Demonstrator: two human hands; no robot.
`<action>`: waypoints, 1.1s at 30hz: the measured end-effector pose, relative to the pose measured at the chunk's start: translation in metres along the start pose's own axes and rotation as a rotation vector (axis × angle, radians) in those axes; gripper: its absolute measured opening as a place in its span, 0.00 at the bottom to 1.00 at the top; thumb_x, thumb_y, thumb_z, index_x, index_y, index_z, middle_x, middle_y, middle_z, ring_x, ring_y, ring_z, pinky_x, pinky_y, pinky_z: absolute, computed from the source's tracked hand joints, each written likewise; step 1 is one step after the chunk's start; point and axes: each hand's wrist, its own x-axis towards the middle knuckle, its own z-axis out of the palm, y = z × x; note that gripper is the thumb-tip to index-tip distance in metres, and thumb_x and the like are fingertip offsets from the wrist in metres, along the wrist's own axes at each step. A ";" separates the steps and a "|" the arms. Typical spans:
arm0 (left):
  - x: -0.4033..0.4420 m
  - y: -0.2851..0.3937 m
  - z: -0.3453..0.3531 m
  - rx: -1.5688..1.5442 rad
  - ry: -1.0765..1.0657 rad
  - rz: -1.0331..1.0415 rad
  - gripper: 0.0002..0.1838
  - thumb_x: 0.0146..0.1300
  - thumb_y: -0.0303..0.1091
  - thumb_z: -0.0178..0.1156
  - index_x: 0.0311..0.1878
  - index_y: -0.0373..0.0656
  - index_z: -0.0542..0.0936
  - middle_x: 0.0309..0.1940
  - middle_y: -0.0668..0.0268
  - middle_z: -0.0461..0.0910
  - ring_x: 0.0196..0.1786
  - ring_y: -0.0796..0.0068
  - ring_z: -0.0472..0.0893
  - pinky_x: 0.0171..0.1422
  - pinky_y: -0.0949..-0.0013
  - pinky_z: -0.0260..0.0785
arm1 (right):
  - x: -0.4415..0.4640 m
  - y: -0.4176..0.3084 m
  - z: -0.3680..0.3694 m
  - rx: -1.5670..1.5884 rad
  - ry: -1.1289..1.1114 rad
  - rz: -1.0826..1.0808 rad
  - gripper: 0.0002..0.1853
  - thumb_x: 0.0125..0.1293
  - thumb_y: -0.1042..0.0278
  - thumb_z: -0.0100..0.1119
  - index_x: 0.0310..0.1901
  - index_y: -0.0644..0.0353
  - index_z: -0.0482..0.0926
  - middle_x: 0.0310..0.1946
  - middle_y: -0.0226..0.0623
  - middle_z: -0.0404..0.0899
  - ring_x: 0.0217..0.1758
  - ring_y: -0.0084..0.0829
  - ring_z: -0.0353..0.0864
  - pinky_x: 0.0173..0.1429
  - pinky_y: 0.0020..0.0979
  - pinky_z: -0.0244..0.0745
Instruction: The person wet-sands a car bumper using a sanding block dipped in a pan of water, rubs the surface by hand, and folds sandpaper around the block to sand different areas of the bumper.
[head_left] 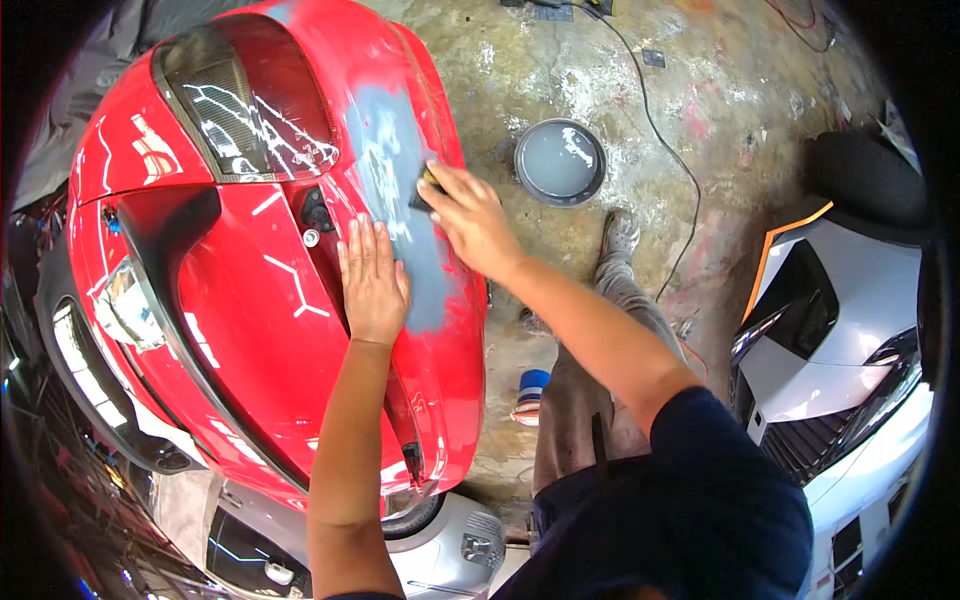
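Note:
My left hand (375, 285) lies flat on the red car's bodywork (275, 345), fingers stretched out over the left edge of a grey patch (427, 285). Farther up the same patch, my right hand (472, 222) is closed around a small black-and-yellow sanding block (420, 194), mostly hidden under the fingers and thumb. The block is against the grey surface near its right side. Whitish wet streaks show on the patch between the two hands. The dark-tinted tail light (245, 100) sits beyond my left hand.
A round basin (560, 203) of greyish liquid stands on the stained concrete floor, right of the car. A black cable (672, 150) runs across the floor. A blue-and-white object (533, 385) is near my legs. A silver-white car part (850, 300) stands at right.

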 end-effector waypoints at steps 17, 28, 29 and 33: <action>-0.003 -0.001 0.000 -0.003 -0.033 -0.023 0.38 0.70 0.31 0.57 0.82 0.33 0.60 0.85 0.44 0.54 0.88 0.44 0.51 0.90 0.39 0.39 | 0.113 0.056 0.009 0.019 0.026 0.011 0.25 0.67 0.69 0.67 0.67 0.52 0.81 0.75 0.45 0.71 0.70 0.50 0.75 0.71 0.52 0.71; -0.005 -0.001 0.002 0.004 -0.020 -0.019 0.38 0.70 0.31 0.57 0.82 0.33 0.61 0.85 0.44 0.55 0.88 0.44 0.52 0.90 0.40 0.40 | 0.138 0.061 0.017 0.055 0.131 0.029 0.21 0.68 0.70 0.66 0.63 0.54 0.82 0.72 0.44 0.74 0.64 0.55 0.78 0.64 0.54 0.76; -0.005 -0.001 0.002 0.007 -0.028 -0.026 0.38 0.70 0.31 0.57 0.82 0.33 0.61 0.85 0.44 0.55 0.88 0.44 0.52 0.90 0.40 0.40 | 0.140 0.059 0.019 0.058 0.143 0.049 0.21 0.68 0.71 0.66 0.63 0.55 0.82 0.71 0.45 0.74 0.64 0.56 0.78 0.65 0.54 0.76; -0.003 -0.001 0.001 0.030 -0.034 -0.028 0.38 0.71 0.34 0.57 0.82 0.33 0.61 0.84 0.44 0.56 0.88 0.44 0.53 0.90 0.40 0.40 | 0.047 0.013 0.004 -0.007 0.007 0.013 0.28 0.64 0.74 0.62 0.68 0.54 0.79 0.76 0.48 0.70 0.70 0.53 0.73 0.70 0.54 0.71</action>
